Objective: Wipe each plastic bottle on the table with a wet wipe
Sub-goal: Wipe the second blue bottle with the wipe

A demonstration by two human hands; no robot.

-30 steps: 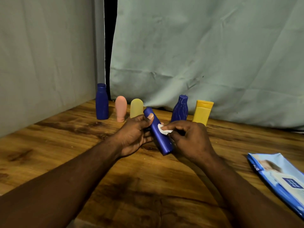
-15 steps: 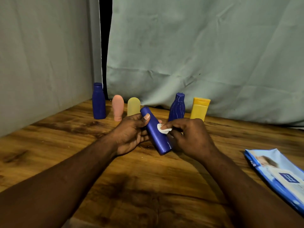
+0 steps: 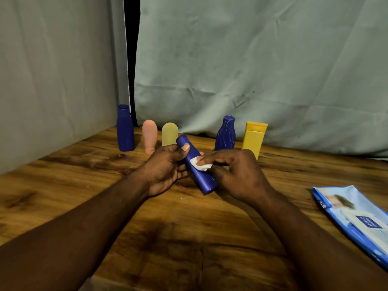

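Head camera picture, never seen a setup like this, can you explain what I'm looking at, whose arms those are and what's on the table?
No machine: a camera worn on a person's head looks forward and down, so both arms are their own. The left hand grips a tilted blue bottle; the right hand holds a white wipe against it. On the table stand five more bottles: a tall blue bottle, a pink bottle, a pale yellow bottle, a ribbed blue bottle and an orange-yellow bottle. A blue wipe pack lies at the right.
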